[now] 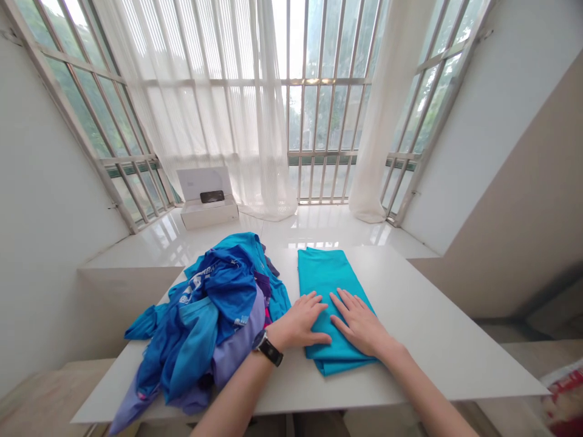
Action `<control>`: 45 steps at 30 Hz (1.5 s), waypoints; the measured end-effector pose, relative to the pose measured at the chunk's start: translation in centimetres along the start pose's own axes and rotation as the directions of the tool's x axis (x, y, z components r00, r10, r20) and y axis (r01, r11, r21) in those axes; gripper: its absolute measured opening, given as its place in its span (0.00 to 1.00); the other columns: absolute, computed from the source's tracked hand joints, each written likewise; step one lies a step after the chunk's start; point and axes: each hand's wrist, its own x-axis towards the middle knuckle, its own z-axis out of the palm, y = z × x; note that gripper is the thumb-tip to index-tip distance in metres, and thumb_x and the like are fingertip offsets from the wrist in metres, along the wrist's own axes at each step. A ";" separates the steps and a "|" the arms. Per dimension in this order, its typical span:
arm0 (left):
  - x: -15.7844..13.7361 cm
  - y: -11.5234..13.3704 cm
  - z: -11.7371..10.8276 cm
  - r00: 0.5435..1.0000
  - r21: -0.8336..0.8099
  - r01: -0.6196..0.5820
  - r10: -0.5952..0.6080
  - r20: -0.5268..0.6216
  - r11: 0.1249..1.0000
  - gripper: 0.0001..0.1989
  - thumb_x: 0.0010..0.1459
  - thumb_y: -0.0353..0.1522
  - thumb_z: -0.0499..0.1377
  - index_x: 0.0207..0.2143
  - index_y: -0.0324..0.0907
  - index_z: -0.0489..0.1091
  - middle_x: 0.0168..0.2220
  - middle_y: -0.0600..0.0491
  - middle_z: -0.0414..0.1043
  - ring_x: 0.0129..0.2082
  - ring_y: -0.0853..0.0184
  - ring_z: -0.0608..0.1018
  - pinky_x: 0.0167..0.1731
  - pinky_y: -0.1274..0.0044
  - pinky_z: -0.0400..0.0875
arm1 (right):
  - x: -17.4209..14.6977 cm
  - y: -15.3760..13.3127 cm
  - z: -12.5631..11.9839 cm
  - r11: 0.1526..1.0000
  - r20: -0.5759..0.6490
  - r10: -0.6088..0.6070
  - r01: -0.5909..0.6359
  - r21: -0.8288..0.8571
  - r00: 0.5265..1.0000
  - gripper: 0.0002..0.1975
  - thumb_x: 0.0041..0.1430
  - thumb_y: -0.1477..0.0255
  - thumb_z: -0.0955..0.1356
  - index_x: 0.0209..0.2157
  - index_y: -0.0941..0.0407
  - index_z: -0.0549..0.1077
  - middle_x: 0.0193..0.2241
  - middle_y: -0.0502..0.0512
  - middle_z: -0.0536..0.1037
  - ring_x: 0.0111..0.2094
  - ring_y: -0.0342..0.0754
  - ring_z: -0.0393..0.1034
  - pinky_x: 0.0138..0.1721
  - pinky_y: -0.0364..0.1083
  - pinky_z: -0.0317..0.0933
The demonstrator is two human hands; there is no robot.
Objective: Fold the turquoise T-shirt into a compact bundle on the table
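Note:
A turquoise folded garment lies flat on the white table, its long side running away from me. On its left edge rests my left hand, fingers spread, a dark watch on the wrist. My right hand lies flat on the garment's right part, fingers stretched out. Neither hand grips the cloth. To the left is a loose heap of clothes in blue, turquoise, lilac and purple, some with white print. Part of the heap hangs over the table's front edge.
The white table stands against a glossy window ledge. On the ledge, an open white box holds up a dark phone-like object. Sheer curtains hang before barred windows. A red and white patterned item shows at the lower right.

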 end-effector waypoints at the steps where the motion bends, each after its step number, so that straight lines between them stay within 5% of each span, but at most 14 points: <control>1: -0.3 -0.1 -0.5 0.999 -0.055 -0.033 0.032 -0.017 0.998 0.32 0.54 0.50 0.65 0.56 0.43 0.68 0.62 0.43 0.63 0.66 0.50 0.58 0.63 0.60 0.54 | -0.4 0.0 -0.1 1.000 -0.003 0.009 -0.009 0.006 1.000 0.36 0.65 0.46 0.51 0.68 0.51 0.52 0.70 0.59 0.49 0.70 0.55 0.41 0.68 0.58 0.41; 5: -1.9 -0.3 -1.7 0.996 -0.171 -0.087 0.087 -0.005 0.981 0.24 0.42 0.50 0.72 0.38 0.46 0.75 0.46 0.51 0.72 0.54 0.56 0.68 0.59 0.65 0.58 | -1.3 -0.2 -0.5 0.999 -0.028 0.044 -0.043 0.031 0.999 0.35 0.66 0.48 0.52 0.67 0.50 0.54 0.69 0.59 0.51 0.69 0.56 0.43 0.67 0.59 0.43; 8: -3.0 -0.1 -1.8 0.995 -0.125 -0.045 0.055 0.077 0.991 0.28 0.35 0.48 0.75 0.39 0.48 0.74 0.48 0.51 0.67 0.56 0.53 0.64 0.59 0.63 0.56 | -1.5 -0.3 -0.4 0.997 -0.087 0.065 -0.061 0.048 0.994 0.33 0.66 0.50 0.54 0.66 0.52 0.57 0.68 0.60 0.55 0.68 0.57 0.48 0.67 0.59 0.46; 11: -3.5 0.5 -1.8 0.994 -0.055 -0.055 0.060 0.088 0.997 0.23 0.39 0.37 0.74 0.39 0.48 0.73 0.51 0.53 0.66 0.58 0.53 0.62 0.59 0.63 0.56 | -1.6 -0.1 -0.2 0.996 -0.162 0.067 -0.056 0.073 0.985 0.31 0.67 0.53 0.56 0.64 0.55 0.62 0.65 0.62 0.61 0.66 0.58 0.54 0.65 0.59 0.51; 16: -2.9 2.1 -2.3 0.994 -0.002 -0.111 0.111 -0.019 0.994 0.07 0.50 0.28 0.64 0.33 0.45 0.73 0.43 0.54 0.74 0.48 0.61 0.71 0.52 0.71 0.64 | -2.6 -0.6 -1.0 0.981 -0.330 -0.024 0.086 0.173 0.944 0.21 0.68 0.62 0.57 0.51 0.54 0.74 0.58 0.62 0.71 0.59 0.56 0.64 0.59 0.58 0.60; 21: -1.8 2.9 -1.8 0.946 0.025 0.054 -0.043 -0.322 0.998 0.05 0.62 0.30 0.55 0.39 0.44 0.71 0.37 0.53 0.74 0.38 0.65 0.74 0.40 0.75 0.69 | -3.9 -3.2 -2.1 0.891 -0.234 -0.146 0.231 0.391 0.961 0.18 0.62 0.57 0.65 0.48 0.53 0.72 0.48 0.58 0.75 0.48 0.52 0.70 0.49 0.50 0.67; 25: -1.7 3.3 -1.1 0.895 0.048 0.023 0.001 -0.447 0.999 0.05 0.64 0.31 0.54 0.41 0.43 0.69 0.41 0.51 0.73 0.41 0.65 0.74 0.42 0.75 0.67 | -3.1 -3.8 -1.5 0.838 -0.238 -0.049 0.170 0.519 0.970 0.18 0.65 0.58 0.61 0.30 0.54 0.72 0.32 0.54 0.75 0.35 0.50 0.69 0.39 0.49 0.65; 29: -2.1 3.9 -0.7 0.956 0.126 -0.193 0.215 -0.199 0.973 0.11 0.60 0.42 0.62 0.33 0.44 0.69 0.32 0.55 0.73 0.34 0.67 0.74 0.36 0.75 0.64 | -1.9 -2.5 -0.9 0.775 -0.238 0.090 0.082 0.626 0.967 0.22 0.65 0.54 0.59 0.25 0.54 0.68 0.24 0.49 0.72 0.28 0.47 0.66 0.32 0.47 0.62; 33: -2.4 4.9 0.1 0.943 0.188 -0.334 0.331 0.046 0.924 0.19 0.51 0.50 0.66 0.33 0.46 0.71 0.31 0.56 0.73 0.34 0.66 0.75 0.33 0.74 0.62 | -1.6 -2.0 -0.7 0.763 -0.242 0.137 0.053 0.644 0.960 0.24 0.63 0.51 0.60 0.24 0.54 0.65 0.22 0.47 0.71 0.27 0.45 0.64 0.31 0.46 0.61; 39: -2.9 5.3 1.0 0.958 0.385 -0.285 0.267 0.101 0.878 0.08 0.55 0.39 0.63 0.32 0.44 0.72 0.30 0.55 0.74 0.32 0.65 0.75 0.30 0.73 0.62 | -1.8 -2.3 -0.5 0.758 -0.281 0.169 0.057 0.650 0.945 0.23 0.64 0.52 0.61 0.23 0.53 0.62 0.22 0.46 0.68 0.26 0.45 0.63 0.30 0.45 0.61; 45: -3.4 5.3 1.5 0.955 0.471 -0.286 0.288 0.069 0.834 0.07 0.57 0.35 0.60 0.28 0.41 0.70 0.28 0.52 0.73 0.30 0.65 0.74 0.29 0.72 0.63 | -3.0 -3.3 -1.0 0.823 -0.398 0.104 0.146 0.549 0.911 0.17 0.67 0.60 0.60 0.27 0.52 0.67 0.28 0.50 0.72 0.29 0.46 0.68 0.33 0.45 0.65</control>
